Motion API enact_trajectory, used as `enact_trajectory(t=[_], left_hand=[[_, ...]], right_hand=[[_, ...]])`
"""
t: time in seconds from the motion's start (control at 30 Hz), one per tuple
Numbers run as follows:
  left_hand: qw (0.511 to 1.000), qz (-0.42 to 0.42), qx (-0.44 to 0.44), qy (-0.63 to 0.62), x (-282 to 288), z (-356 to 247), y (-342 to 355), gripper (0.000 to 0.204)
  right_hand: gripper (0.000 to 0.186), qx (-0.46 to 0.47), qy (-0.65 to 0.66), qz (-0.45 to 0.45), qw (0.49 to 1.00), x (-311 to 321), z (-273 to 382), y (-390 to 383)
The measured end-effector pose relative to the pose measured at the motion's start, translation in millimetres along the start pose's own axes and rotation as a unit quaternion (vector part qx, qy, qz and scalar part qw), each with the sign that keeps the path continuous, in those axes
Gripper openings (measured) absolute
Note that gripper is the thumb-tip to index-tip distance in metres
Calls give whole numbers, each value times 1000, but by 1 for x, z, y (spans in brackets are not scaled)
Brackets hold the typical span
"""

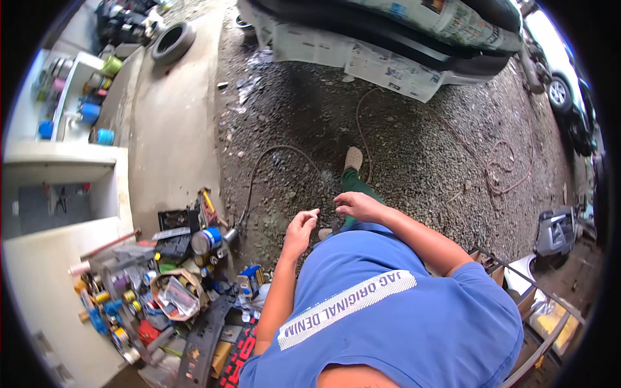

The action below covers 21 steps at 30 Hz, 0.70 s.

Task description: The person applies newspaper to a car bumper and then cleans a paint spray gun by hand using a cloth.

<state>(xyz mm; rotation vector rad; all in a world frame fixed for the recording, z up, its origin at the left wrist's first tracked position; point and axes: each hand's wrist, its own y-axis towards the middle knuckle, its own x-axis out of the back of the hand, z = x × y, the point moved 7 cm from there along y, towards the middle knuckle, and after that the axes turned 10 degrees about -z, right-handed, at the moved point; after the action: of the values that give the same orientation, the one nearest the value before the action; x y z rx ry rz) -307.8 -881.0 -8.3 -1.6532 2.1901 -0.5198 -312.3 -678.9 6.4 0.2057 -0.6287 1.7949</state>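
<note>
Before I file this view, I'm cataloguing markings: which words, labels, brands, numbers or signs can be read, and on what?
Blue shirt: large capital lettering on a white band, legible, but I won't copy it out.
Black-and-red piece at the lower edge: bold characters, partly hidden.
Newspaper sheets: print mostly too small to read.
Blue-and-white can: label too blurred to read.

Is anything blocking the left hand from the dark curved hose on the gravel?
Nothing visible does. Between the left hand and the dark hose, only gravel shows. The clutter pile lies by the hose's lower end, off to the left, not between them.
</note>
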Motion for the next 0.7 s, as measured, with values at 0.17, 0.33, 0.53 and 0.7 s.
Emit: enact_trajectory(t=[0.17, 0.33, 0.53, 0.7], left_hand=[[981, -44, -107, 158, -31, -22, 64, 18], [993, -58, 95, -27, -58, -41, 138, 23], [994, -49, 38, 88, -106, -115, 216, 21], [988, 41, 58, 135, -162, -176, 261, 20]], right_hand=[[40, -53, 25, -5, 998, 62, -59, 57], [40, -130, 52, -93, 986, 160, -144, 105], [24, -263, 194, -189, 926, 249, -266, 128], [19, -291, 228, -320, 873, 296, -344, 110]])
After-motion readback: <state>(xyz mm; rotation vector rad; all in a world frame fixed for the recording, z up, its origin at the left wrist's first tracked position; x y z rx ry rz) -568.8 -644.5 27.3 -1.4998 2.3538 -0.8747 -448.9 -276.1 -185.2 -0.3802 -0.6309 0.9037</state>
